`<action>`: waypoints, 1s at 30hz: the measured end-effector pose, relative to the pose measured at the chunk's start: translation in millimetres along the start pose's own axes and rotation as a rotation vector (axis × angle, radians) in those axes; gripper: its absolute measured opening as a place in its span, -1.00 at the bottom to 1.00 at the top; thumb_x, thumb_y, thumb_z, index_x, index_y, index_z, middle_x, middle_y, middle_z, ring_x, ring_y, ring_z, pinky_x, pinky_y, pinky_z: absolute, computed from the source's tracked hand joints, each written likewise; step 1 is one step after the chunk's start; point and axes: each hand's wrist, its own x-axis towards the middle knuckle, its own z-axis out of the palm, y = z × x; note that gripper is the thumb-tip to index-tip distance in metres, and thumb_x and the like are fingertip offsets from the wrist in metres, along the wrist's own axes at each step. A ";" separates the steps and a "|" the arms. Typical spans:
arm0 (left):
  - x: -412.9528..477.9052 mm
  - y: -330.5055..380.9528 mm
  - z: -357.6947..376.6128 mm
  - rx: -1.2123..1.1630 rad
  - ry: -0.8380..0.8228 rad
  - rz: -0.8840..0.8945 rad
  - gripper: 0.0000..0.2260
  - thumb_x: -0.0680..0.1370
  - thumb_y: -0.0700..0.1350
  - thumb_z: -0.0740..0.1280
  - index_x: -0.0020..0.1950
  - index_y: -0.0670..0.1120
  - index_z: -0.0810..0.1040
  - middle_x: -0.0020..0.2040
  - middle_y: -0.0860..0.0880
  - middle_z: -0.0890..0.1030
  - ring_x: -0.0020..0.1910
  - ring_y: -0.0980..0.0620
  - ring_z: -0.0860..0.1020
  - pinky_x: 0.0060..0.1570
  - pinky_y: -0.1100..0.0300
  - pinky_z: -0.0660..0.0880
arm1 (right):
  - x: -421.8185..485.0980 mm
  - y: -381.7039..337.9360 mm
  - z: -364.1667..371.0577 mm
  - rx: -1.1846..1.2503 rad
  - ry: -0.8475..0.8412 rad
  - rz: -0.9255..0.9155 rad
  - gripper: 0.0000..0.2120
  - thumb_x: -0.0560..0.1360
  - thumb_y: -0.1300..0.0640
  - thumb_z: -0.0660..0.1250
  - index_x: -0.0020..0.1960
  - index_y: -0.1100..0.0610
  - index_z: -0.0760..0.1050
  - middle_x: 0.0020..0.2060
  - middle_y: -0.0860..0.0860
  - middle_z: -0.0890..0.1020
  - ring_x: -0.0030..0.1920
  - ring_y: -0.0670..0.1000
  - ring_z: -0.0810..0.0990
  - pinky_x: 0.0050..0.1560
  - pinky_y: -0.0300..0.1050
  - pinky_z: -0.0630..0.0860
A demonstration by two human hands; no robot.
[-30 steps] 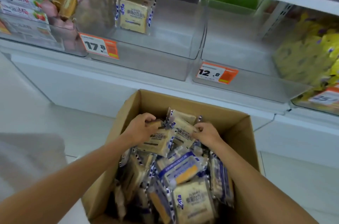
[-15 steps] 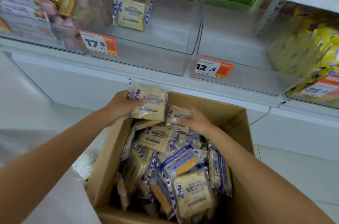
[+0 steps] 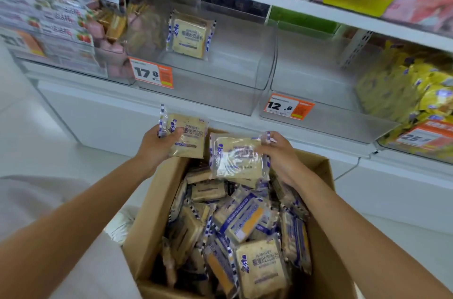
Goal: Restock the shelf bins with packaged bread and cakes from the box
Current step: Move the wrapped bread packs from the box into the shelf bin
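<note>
Head view: left hand (image 3: 157, 146) grips left pack (image 3: 190, 138), right hand (image 3: 279, 154) grips right pack (image 3: 236, 159), both above the box (image 3: 318, 163) rim.

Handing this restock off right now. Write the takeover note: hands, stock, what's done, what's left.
Left hand grips one bread packet, raised past the far rim of the box.
Right hand grips a second packet just above the box.
The box holds many more packets.
Done: one shelved packet stands in the clear bin tagged 17.8.
Left: bin both held packets, then likely the rest of the box.
</note>
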 end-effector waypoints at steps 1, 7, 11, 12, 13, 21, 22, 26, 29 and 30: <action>-3.5 3.2 5.8 -0.017 -0.012 -0.009 -0.78 0.58 0.00 0.36 0.16 -0.06 0.58 0.06 -0.08 0.65 -0.04 -0.02 0.63 -0.27 0.22 0.58 | -0.4 -11.6 2.7 0.110 -0.006 0.004 -0.79 0.48 0.42 0.34 0.04 0.19 0.46 -0.10 0.14 0.63 -0.07 0.14 0.63 -0.06 0.04 0.58; -21.7 34.0 36.6 -0.187 -0.312 -0.077 -0.69 0.57 -0.01 0.35 0.25 -0.12 0.55 0.09 -0.12 0.69 0.07 -0.08 0.66 0.03 0.02 0.61 | -0.8 -47.4 55.2 0.166 -0.027 0.006 -0.76 0.56 0.30 0.32 0.18 0.15 0.38 0.05 0.18 0.61 -0.02 0.13 0.60 0.12 0.19 0.53; -8.5 61.4 18.1 -0.227 -0.318 -0.045 -0.66 0.50 -0.15 0.43 0.25 -0.17 0.53 0.10 -0.17 0.68 -0.01 -0.09 0.68 -0.13 0.06 0.64 | 3.6 -74.3 68.2 0.095 -0.139 0.023 -0.56 0.46 0.31 0.44 0.17 0.06 0.27 0.04 0.02 0.58 -0.07 -0.05 0.59 -0.09 -0.17 0.50; -3.5 71.5 11.7 -0.195 -0.309 -0.014 -0.61 0.47 -0.11 0.46 0.26 -0.17 0.53 0.13 -0.18 0.67 0.01 -0.09 0.67 -0.07 0.02 0.64 | 8.5 -82.2 73.1 0.042 -0.159 0.015 -0.55 0.43 0.33 0.46 0.18 0.12 0.31 0.05 0.06 0.60 -0.04 0.00 0.62 -0.07 -0.15 0.54; 3.8 82.1 5.7 -0.131 -0.279 0.038 -0.54 0.42 -0.03 0.51 0.25 -0.15 0.55 0.15 -0.18 0.66 0.04 -0.10 0.67 0.01 -0.02 0.63 | 14.4 -92.5 78.9 -0.001 -0.158 0.001 -0.50 0.39 0.33 0.50 0.23 0.19 0.34 0.08 0.11 0.62 0.01 0.06 0.65 -0.02 -0.07 0.58; 106.5 161.8 -45.5 0.393 0.356 0.596 -0.76 0.51 0.04 0.42 0.09 -0.03 0.51 -0.05 0.04 0.55 -0.04 0.04 0.54 -0.02 0.12 0.51 | 118.2 -180.7 115.7 0.066 -0.039 -0.120 -0.56 0.38 0.36 0.48 0.19 0.23 0.41 0.11 0.23 0.64 0.02 0.21 0.66 0.03 0.19 0.60; 123.6 162.5 -51.8 0.493 0.430 0.628 -0.78 0.52 0.02 0.41 0.08 -0.04 0.52 -0.05 0.02 0.55 -0.03 0.00 0.54 -0.01 0.10 0.49 | 136.7 -184.5 122.1 0.043 -0.019 -0.136 -0.61 0.38 0.36 0.49 0.11 0.18 0.41 0.12 0.23 0.63 0.08 0.23 0.65 0.08 0.19 0.58; 166.9 153.2 -56.9 0.703 0.535 0.676 -0.79 0.50 0.01 0.40 0.08 -0.01 0.52 0.04 -0.06 0.50 0.03 -0.07 0.48 -0.01 0.03 0.45 | 206.2 -173.9 147.6 -0.112 0.002 -0.231 -0.57 0.36 0.37 0.51 0.17 0.16 0.47 0.11 0.16 0.65 0.05 0.15 0.66 0.02 0.09 0.60; 177.4 140.9 -57.1 0.707 0.538 0.726 -0.76 0.52 0.00 0.39 0.16 0.00 0.48 0.10 -0.02 0.45 0.03 0.01 0.46 -0.11 0.19 0.35 | 254.1 -145.0 165.2 -0.347 0.068 -0.236 -0.43 0.31 0.27 0.56 0.27 0.18 0.45 0.13 0.12 0.63 0.13 0.15 0.62 0.13 0.12 0.58; 180.0 138.3 -58.5 0.709 0.531 0.751 -0.74 0.53 0.00 0.38 0.18 0.00 0.47 0.11 -0.01 0.45 0.03 0.02 0.45 -0.11 0.21 0.34 | 265.7 -141.1 170.7 -0.378 0.133 -0.237 -0.41 0.31 0.20 0.58 0.27 0.16 0.43 0.13 0.11 0.62 0.11 0.16 0.62 0.13 0.15 0.58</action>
